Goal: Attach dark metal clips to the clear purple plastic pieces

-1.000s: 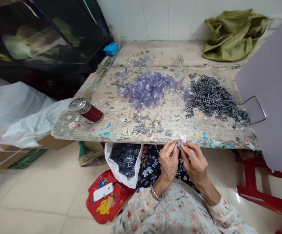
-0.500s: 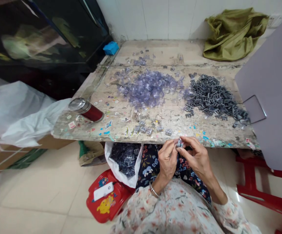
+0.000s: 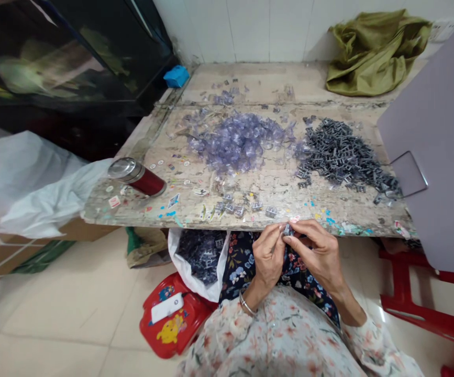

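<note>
Between my two hands, just off the table's front edge, is a small clear and dark-grey plastic piece (image 3: 288, 230). My left hand (image 3: 269, 254) pinches it from the left. My right hand (image 3: 316, 250) grips it from the right with thumb and fingertips. Fingers cover much of the piece. Similar small pieces (image 3: 239, 210) lie near the front edge to the left. Farther back are a heap of clear purplish plastic parts (image 3: 242, 141) and, to its right, a heap of dark-grey plastic parts (image 3: 339, 152).
A red flask (image 3: 142, 178) stands on the worn wooden table (image 3: 132, 213) at left. Below the edge hangs a white bag (image 3: 223, 267) of dark pieces, beside a red stool (image 3: 148, 330) with a white device. Olive cloth (image 3: 376, 57) lies at the back right; a grey panel (image 3: 442, 131) borders the right.
The small piece has turned slightly between my fingertips, and my right fingers have shifted a little on it. Both hands stay in nearly the same place. The view has moved very slightly.
</note>
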The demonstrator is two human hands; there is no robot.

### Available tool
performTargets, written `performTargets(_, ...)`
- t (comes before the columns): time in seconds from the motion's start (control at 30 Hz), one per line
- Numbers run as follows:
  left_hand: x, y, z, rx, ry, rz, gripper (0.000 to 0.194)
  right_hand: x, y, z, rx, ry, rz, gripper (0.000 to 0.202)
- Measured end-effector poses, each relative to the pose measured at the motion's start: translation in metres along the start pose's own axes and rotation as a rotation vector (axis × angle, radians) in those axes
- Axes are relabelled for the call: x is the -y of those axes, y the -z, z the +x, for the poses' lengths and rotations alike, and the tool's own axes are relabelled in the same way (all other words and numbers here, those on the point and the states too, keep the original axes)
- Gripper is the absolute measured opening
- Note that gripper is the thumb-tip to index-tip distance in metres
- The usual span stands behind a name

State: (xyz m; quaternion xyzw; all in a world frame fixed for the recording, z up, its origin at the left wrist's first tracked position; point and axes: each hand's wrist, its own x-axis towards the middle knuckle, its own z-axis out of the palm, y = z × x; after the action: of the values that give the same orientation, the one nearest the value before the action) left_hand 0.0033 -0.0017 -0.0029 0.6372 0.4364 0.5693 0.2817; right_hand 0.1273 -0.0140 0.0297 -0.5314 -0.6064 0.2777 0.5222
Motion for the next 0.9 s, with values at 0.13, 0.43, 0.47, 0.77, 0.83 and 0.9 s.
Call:
performTargets(0.13, -0.002, -0.001, 0.001, -0.021, -0.005, 0.006, 0.027, -0.001, -0.005, 0.0, -0.027, 0.012, -0.029, 0.014)
performTargets(0.43, 0.008, -0.004, -0.001, 0.054, 0.203, -0.099, 0.026, -0.024, -0.001, 0.006, 0.026, 0.055, -0.084, 0.01)
performTargets(0.47, 0.011, -0.001, 0.002, 0.114, 0.261, -0.15, 0.025, -0.031, 0.004, 0.009, 0.076, 0.111, -0.116, 0.011)
performTargets(0.77, 0.064, -0.025, 0.034, 0.36, 0.224, -0.089, 0.024, -0.11, 0.029, 0.034, 0.306, 0.517, -0.517, 0.03)
performTargets(0.83, 0.073, -0.037, 0.025, 0.336, 0.118, 0.049, 0.025, -0.124, 0.024, 0.029, 0.237, 0.487, -0.523, 0.031)
performTargets(0.9, 0.079, -0.043, 0.015, 0.326, 0.05, 0.18, 0.025, -0.133, 0.019, 0.02, 0.169, 0.438, -0.502, 0.03)
